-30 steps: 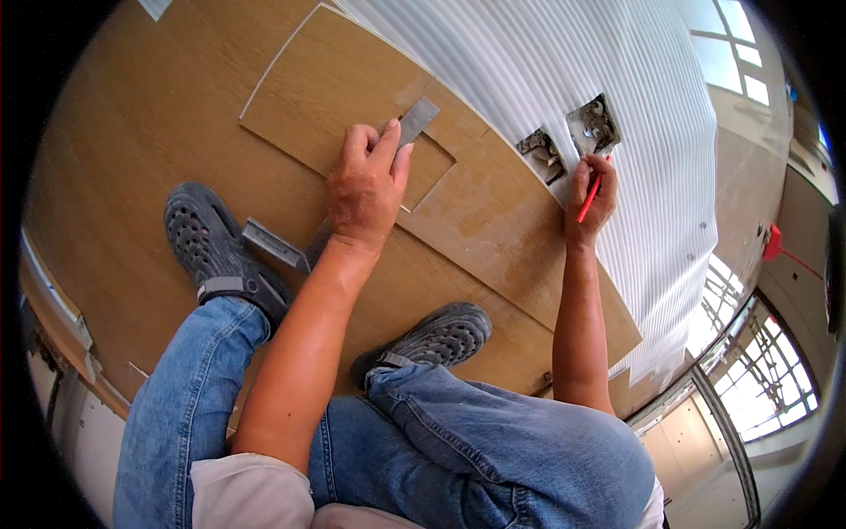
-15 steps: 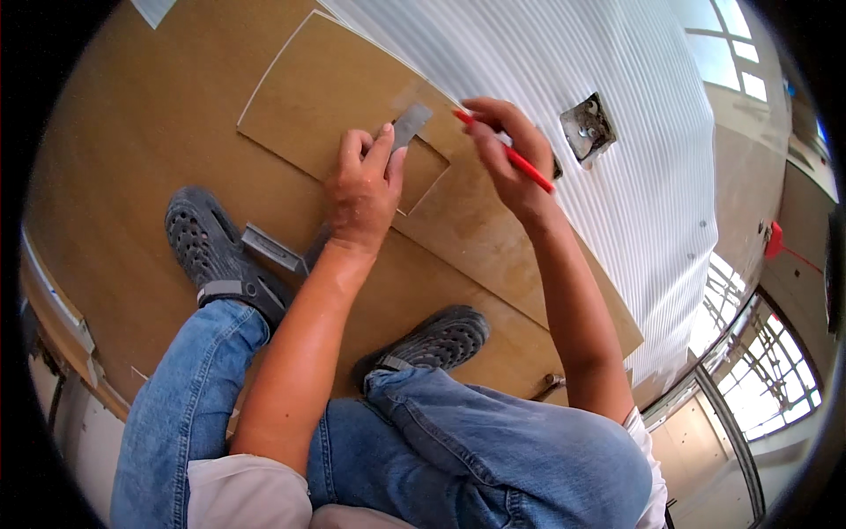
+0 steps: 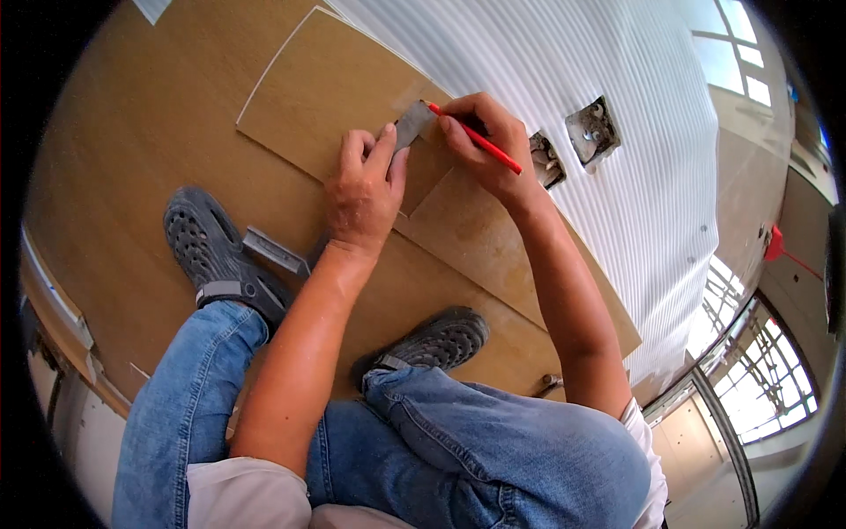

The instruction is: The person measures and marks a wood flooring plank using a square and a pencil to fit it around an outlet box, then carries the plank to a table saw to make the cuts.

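My left hand [image 3: 361, 189] grips a flat grey metal piece [image 3: 411, 119], pressed on a small light-brown board [image 3: 308, 88] that lies on a longer board [image 3: 502, 264]. My right hand [image 3: 485, 141] is closed on a red pencil [image 3: 498, 155], its tip at the top end of the metal piece. Beyond the boards is white ribbed sheeting [image 3: 652, 212] with two rough square openings [image 3: 591, 130] in it, the left one partly behind my right hand.
My feet in grey clogs [image 3: 207, 247] are on the brown board surface [image 3: 123, 150]. A grey metal angle piece [image 3: 273, 249] lies by the left clog and a small tool [image 3: 551, 382] at lower right. Windows and a red long-handled object [image 3: 774, 242] show at right.
My right hand with the red pencil has moved up and left from beside the openings to the metal piece. My left hand has stayed nearly in place.
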`<act>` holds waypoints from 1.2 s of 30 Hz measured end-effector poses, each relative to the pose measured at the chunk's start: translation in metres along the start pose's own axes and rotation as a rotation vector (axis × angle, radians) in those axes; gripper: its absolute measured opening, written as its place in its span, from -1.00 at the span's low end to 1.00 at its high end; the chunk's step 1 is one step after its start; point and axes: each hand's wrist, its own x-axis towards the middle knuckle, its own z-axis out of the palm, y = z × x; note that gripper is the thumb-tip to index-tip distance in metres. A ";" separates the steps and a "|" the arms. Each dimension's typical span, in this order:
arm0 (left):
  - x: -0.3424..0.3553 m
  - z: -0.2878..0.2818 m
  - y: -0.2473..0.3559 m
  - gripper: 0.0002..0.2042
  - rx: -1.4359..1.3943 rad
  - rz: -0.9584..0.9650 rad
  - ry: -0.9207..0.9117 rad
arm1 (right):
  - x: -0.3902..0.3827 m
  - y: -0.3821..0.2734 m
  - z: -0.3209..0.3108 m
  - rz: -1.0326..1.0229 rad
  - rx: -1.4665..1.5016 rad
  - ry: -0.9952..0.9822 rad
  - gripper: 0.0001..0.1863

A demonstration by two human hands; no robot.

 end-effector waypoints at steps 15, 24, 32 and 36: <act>0.001 0.000 0.000 -0.65 0.023 0.037 0.005 | 0.002 0.002 -0.003 -0.128 -0.112 0.015 -0.87; 0.001 0.003 -0.002 -0.66 -0.015 0.038 0.017 | -0.007 -0.002 -0.004 0.063 0.159 0.077 -0.86; -0.030 0.015 0.032 -0.66 0.007 0.016 -0.034 | -0.074 0.015 -0.010 0.104 0.339 0.460 -0.87; -0.032 0.022 0.037 -0.65 0.066 0.007 -0.025 | -0.085 0.027 -0.005 0.071 0.267 0.408 -0.90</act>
